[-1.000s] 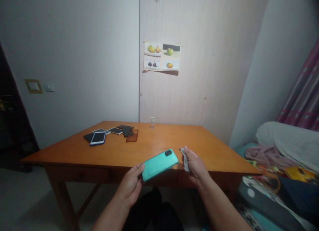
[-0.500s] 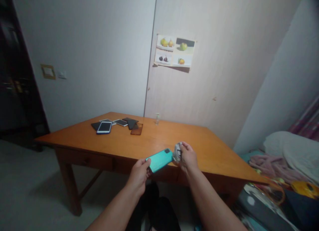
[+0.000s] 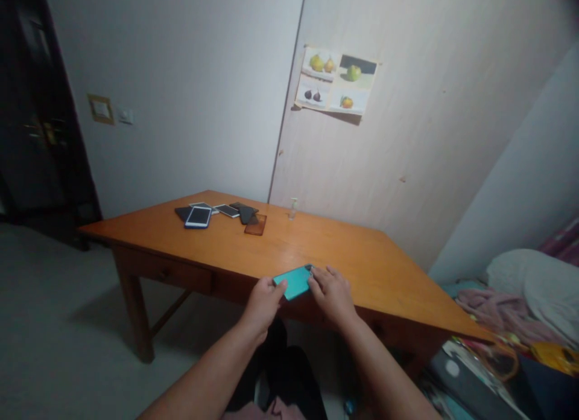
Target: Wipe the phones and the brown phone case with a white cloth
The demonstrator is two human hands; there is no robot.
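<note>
A turquoise phone (image 3: 296, 282) is tilted above the table's front edge, its back facing up and its dark camera patch at the far right corner. My left hand (image 3: 265, 305) grips its left end, thumb on top. Fingers bent, my right hand (image 3: 333, 293) presses against the phone's right end, by the camera. Under those fingers, the crumpled grey cloth seen half a second ago is almost entirely hidden.
Several phones and phone cases lie at the left of the wooden table (image 3: 344, 245), among them a white-fronted phone (image 3: 198, 217) and a brown clear case (image 3: 256, 225). A small pump bottle (image 3: 292, 209) stands near the wall. Bedding (image 3: 502, 314) is heaped at right.
My right hand has brought the cloth from beside the phone onto its camera end, covering the cloth. The view has shifted, and the phone's back is seen at a flatter angle.
</note>
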